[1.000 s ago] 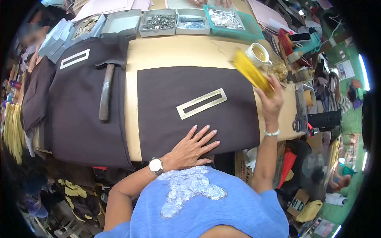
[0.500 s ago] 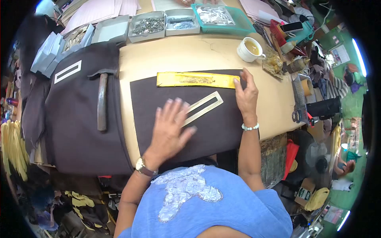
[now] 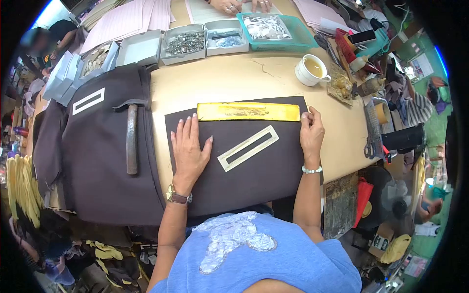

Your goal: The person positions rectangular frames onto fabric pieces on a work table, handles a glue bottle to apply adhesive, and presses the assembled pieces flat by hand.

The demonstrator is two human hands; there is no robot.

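A yellow strip [image 3: 248, 112] lies along the far edge of a dark cloth piece [image 3: 254, 171]. My left hand [image 3: 189, 150] rests flat on the cloth, fingers spread, its fingertips at the strip's left end. At the strip's right end is my right hand [image 3: 311, 131], its fingertips drawn together on the corner; the thumb and index finger seem to pinch the strip's end. Between my hands, nearer to me, a pale rectangular frame with a slot [image 3: 248, 148] lies slanted on the cloth.
A hammer [image 3: 132, 141] and a second pale frame [image 3: 88, 101] lie on dark fabric at left. Trays of small parts [image 3: 183, 59] and a teal basket [image 3: 305, 39] line the back, by another person's hands [image 3: 239, 6]. A cup [image 3: 311, 70] and scissors [image 3: 370, 148] are at right.
The yellow strip has come down from the air onto the cloth's far edge. My left hand has moved forward and left, off the pale frame, to the strip's left end.
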